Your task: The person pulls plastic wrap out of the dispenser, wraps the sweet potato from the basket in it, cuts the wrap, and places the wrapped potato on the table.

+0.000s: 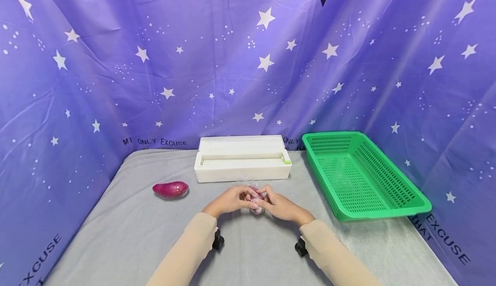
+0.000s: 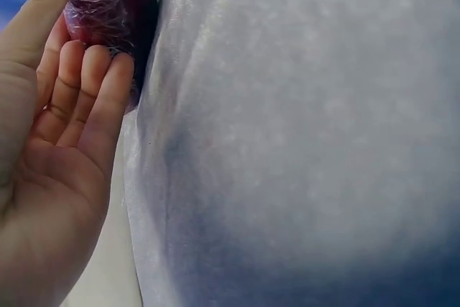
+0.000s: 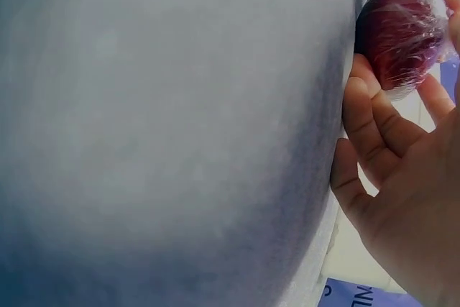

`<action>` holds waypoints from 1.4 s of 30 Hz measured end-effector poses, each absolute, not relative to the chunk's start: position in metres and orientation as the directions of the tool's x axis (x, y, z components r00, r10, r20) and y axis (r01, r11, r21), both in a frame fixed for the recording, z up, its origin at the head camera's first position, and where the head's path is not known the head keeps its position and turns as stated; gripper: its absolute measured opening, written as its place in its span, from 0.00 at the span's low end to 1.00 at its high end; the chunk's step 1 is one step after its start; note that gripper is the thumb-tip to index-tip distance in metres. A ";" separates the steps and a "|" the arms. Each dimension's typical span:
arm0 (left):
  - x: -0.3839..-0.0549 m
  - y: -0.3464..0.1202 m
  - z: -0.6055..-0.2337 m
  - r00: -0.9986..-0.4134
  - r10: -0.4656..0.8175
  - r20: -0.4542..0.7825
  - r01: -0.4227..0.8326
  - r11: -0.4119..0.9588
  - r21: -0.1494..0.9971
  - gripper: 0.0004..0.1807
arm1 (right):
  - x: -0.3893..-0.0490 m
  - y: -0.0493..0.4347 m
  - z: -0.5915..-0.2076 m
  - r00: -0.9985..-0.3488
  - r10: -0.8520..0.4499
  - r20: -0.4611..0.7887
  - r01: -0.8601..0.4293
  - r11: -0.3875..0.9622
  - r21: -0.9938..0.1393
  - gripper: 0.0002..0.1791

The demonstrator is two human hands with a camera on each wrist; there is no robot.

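Note:
Between both hands, above the grey cloth, is a purple-red sweet potato (image 1: 256, 197) wrapped in crinkled clear plastic film. My left hand (image 1: 232, 198) holds it from the left, with thumb and bent fingers at the film. From the other side my right hand (image 1: 282, 206) pinches it between thumb and fingers. In the right wrist view the rounded end of the sweet potato (image 3: 406, 30) shows, with film drawn over it. The left wrist view catches bunched film on the sweet potato (image 2: 108, 1) beside the fingertips.
A second shiny purple-red sweet potato (image 1: 171, 190) lies on the cloth at the left. Behind the hands stands an open long white box (image 1: 242, 174) with a small green piece (image 1: 287, 162) at its right end. A green perforated basket (image 1: 381, 215) is at the right.

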State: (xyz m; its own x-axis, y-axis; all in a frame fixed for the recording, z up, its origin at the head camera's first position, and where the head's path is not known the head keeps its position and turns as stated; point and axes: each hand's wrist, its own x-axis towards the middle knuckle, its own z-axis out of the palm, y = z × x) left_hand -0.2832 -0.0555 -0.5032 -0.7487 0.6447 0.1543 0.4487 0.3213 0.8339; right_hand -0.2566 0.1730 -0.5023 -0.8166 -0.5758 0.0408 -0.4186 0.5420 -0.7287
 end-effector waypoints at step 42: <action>-0.291 -0.058 -0.515 -0.806 0.590 -0.031 0.109 0.200 0.974 0.13 | -0.261 0.156 -0.499 -0.933 -0.351 -0.081 -0.141 0.563 -0.814 0.16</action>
State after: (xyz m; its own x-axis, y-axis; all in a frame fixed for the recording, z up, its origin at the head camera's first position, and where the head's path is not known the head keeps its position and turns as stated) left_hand -0.2911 -0.0583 -0.5150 -0.8065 0.5905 -0.0310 0.1086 0.1995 0.9739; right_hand -0.2611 0.1564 -0.4991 -0.9328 -0.3512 -0.0812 -0.1411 0.5630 -0.8143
